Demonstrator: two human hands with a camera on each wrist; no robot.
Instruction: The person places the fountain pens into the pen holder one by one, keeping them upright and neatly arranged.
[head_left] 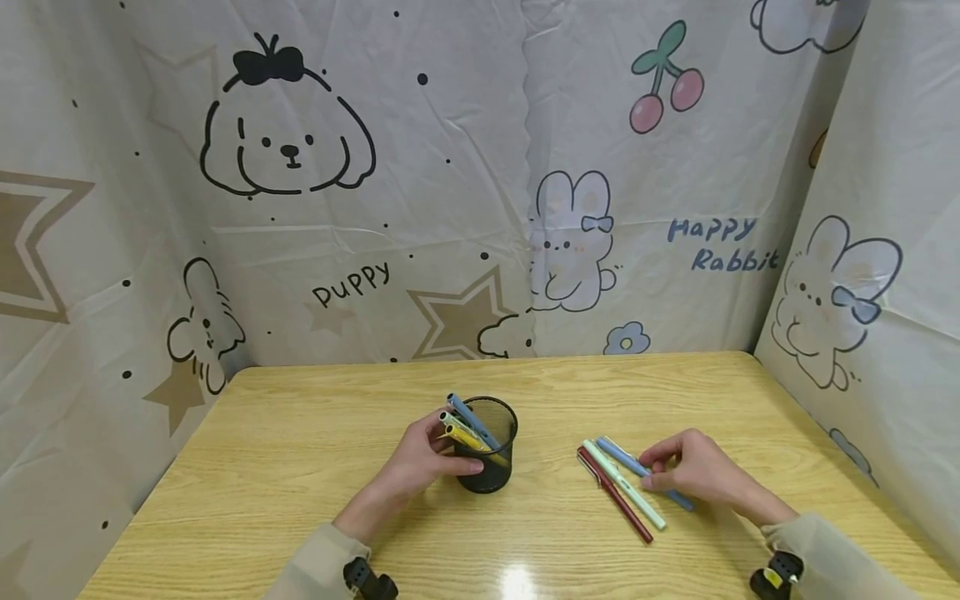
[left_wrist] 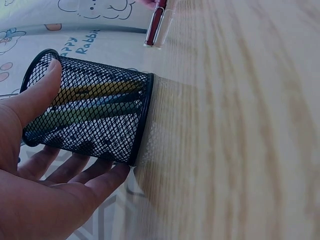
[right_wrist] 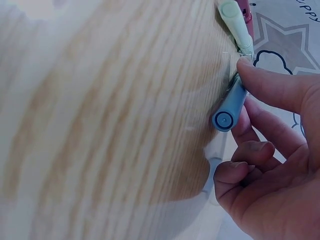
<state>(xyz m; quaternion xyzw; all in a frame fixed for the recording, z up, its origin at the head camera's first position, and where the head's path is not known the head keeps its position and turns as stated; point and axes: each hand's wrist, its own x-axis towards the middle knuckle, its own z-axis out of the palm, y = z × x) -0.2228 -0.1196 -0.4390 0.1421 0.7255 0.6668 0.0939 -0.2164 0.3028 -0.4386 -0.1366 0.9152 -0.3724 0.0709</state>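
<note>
Beyond my hands, a light wooden table runs to cream cloth walls printed with a puppy, rabbits, cherries and brown stars. More rabbit-print cloth closes off my right. Overhead light glints on the wood nearest me.

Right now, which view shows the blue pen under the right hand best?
The right wrist view: the blue pen fills the frame, end-on, pinched by the right hand. The head view shows its full length on the table, partly covered by fingers. The left wrist view does not show it.
</note>
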